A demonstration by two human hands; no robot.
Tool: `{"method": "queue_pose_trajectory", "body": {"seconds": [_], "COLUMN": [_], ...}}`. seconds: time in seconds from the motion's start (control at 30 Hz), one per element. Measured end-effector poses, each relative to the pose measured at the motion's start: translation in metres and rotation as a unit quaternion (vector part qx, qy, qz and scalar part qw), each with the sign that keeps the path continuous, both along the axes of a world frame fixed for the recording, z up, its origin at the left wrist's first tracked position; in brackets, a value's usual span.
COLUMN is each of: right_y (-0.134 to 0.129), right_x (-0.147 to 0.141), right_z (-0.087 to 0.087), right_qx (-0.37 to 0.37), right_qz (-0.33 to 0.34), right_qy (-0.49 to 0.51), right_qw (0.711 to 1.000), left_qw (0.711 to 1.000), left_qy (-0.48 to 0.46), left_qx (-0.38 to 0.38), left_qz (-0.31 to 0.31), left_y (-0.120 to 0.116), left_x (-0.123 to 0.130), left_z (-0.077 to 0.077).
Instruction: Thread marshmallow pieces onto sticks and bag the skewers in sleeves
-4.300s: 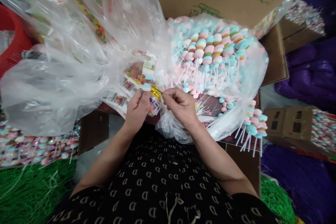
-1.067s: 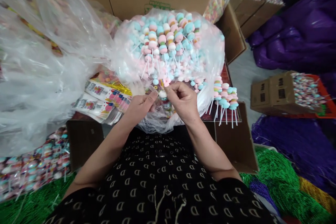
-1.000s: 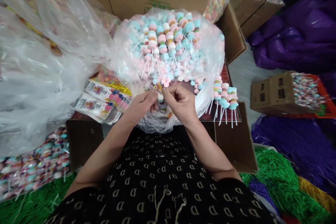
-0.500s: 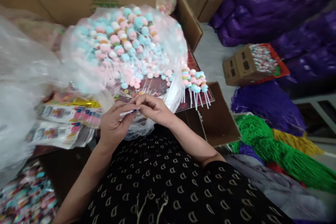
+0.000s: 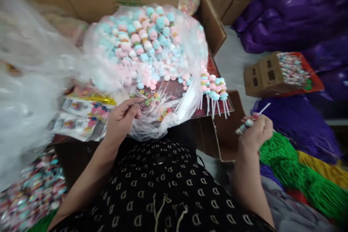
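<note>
My right hand (image 5: pixel 257 130) is closed around a wrapped candy stick (image 5: pixel 246 125) with a white stick end poking out, above an open cardboard box. My left hand (image 5: pixel 123 116) is at the near edge of the clear plastic bag (image 5: pixel 149 130), fingertips pinched together; what they hold, if anything, is too small to make out. Pink, blue and white candy skewers (image 5: pixel 144 40) are heaped in the bag. Small ring candies (image 5: pixel 152 98) lie near my left fingertips. More skewers (image 5: pixel 214 87) rest at the table's right corner, their sticks over the edge.
Printed wrappers (image 5: pixel 78 121) lie left of my left hand. An open cardboard box (image 5: pixel 230 130) stands below the table's right edge. Green tinsel (image 5: pixel 293 166), purple bags (image 5: pixel 293 11) and a box of candies (image 5: pixel 272 72) are at the right. Wrapped candies (image 5: pixel 35 185) fill the lower left.
My right hand has moved away from my left hand, far to the right, with a wrapped candy stick in it. My left hand stays by the bag. The view has shifted slightly.
</note>
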State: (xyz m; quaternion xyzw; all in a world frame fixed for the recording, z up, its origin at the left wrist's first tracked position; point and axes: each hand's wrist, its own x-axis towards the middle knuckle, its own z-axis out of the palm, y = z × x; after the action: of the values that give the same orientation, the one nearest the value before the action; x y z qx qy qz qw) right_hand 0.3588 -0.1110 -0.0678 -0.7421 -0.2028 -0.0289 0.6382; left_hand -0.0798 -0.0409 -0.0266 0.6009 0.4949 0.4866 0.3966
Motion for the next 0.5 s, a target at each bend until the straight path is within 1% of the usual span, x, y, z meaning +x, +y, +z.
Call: {"method": "queue_pose_trajectory", "body": {"seconds": [0.03, 0.07, 0.13, 0.17, 0.23, 0.27, 0.3, 0.33, 0.37, 0.4, 0.43, 0.47, 0.5], "right_y": [0.001, 0.002, 0.008, 0.011, 0.019, 0.024, 0.029, 0.034, 0.039, 0.044, 0.048, 0.051, 0.052], "right_x": [0.014, 0.024, 0.032, 0.029, 0.013, 0.0, -0.016, -0.034, -0.053, -0.073, -0.091, -0.109, -0.124], "right_z": [-0.008, -0.015, -0.023, -0.023, -0.016, -0.009, -0.001, 0.008, 0.018, 0.027, 0.035, 0.041, 0.047], "right_qx": [-0.009, -0.004, 0.025, 0.05, 0.132, 0.155, 0.173, 0.171, 0.148, 0.147, 0.148, 0.166, 0.149], "right_qz": [-0.013, -0.041, -0.085, -0.083, -0.015, 0.043, 0.084, 0.115, 0.157, 0.182, 0.217, 0.244, 0.279], "right_qy": [-0.01, -0.023, -0.055, -0.073, -0.12, -0.135, -0.145, -0.15, -0.146, -0.147, -0.148, -0.157, -0.158], "right_qw": [1.0, 0.999, 0.995, 0.993, 0.984, 0.978, 0.971, 0.967, 0.965, 0.961, 0.953, 0.942, 0.935], "left_qw": [1.0, 0.999, 0.991, 0.982, 0.953, 0.934, 0.911, 0.889, 0.87, 0.855, 0.844, 0.837, 0.834], "left_qy": [0.011, 0.031, 0.089, 0.128, 0.224, 0.287, 0.348, 0.399, 0.44, 0.472, 0.495, 0.509, 0.517], "left_qx": [-0.007, -0.011, -0.007, 0.005, 0.041, 0.047, 0.042, 0.027, 0.006, -0.017, -0.039, -0.057, -0.07], "left_qz": [0.016, 0.039, 0.103, 0.139, 0.198, 0.209, 0.217, 0.222, 0.22, 0.213, 0.202, 0.19, 0.178], "left_y": [-0.001, -0.002, -0.005, -0.006, -0.007, -0.006, -0.004, -0.002, 0.001, 0.005, 0.008, 0.012, 0.015], "left_x": [-0.009, -0.019, -0.045, -0.06, -0.092, -0.107, -0.119, -0.13, -0.137, -0.142, -0.144, -0.145, -0.145], "left_z": [0.0, 0.0, 0.0, -0.001, -0.005, -0.008, -0.012, -0.016, -0.019, -0.023, -0.026, -0.029, -0.031]}}
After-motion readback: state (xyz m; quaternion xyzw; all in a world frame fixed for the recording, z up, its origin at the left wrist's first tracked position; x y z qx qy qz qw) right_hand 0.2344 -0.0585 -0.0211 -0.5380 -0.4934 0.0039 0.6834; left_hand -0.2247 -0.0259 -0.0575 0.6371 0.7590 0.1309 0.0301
